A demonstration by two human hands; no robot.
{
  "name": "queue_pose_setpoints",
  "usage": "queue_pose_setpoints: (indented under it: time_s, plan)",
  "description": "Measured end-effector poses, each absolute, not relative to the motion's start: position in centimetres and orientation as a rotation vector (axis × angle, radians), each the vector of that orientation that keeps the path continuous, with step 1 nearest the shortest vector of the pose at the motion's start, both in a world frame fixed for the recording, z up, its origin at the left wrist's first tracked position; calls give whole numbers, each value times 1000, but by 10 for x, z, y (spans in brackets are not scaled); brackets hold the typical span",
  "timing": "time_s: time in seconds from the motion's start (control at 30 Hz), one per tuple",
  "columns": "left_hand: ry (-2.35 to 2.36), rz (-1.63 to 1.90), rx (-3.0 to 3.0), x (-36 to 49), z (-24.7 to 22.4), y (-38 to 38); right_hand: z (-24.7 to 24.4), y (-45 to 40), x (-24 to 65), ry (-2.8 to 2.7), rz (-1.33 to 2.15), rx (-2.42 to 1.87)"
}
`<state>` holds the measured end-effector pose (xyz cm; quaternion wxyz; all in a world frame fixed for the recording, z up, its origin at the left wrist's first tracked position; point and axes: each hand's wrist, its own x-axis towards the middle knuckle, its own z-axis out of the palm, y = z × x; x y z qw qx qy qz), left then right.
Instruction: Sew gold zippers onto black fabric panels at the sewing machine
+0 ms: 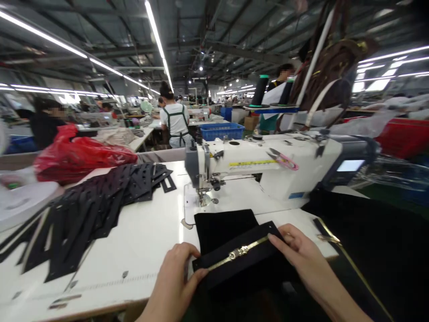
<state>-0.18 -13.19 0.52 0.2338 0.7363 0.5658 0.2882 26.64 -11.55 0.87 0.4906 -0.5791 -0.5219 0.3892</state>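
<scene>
Between my two hands is a black strip with a gold zipper point(238, 253) along its middle, two zipper sliders meeting near the centre. My left hand point(182, 275) pinches its left end, thumb on top by the zipper teeth. At the other end, my right hand point(296, 250) grips the strip with thumb and fingers. A black fabric piece point(224, 226) lies beneath it, over the table's front edge. Just beyond stands the white sewing machine point(241, 156), its needle and presser foot behind the fabric. To the right, another gold zipper point(351, 264) rests on black fabric.
Several black cut strips with slots point(90, 201) are piled on the white table point(134, 246) at left. Behind them sits a red plastic bag point(80, 150). Pink-handled snips point(284, 160) lie on the machine arm. Thread cones point(259, 91) stand above. Co-workers sit farther back.
</scene>
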Motion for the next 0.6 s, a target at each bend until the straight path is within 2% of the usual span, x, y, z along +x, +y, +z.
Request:
queue_pose_setpoints:
  time_s: [0.1,0.23,0.43,0.6]
  plan:
    - [1560,875,1759,-21,5,-151,22,-115,239,-961,1245,-1177]
    - [1375,1105,1361,-43,7,-169,31,-109,205,-913,1406,-1017]
    - [1204,1415,955,-68,21,-183,22,-109,179,-1065,1475,-1010]
    - [1124,1397,928,-82,24,-194,20,-114,168,-1100,1491,-1071]
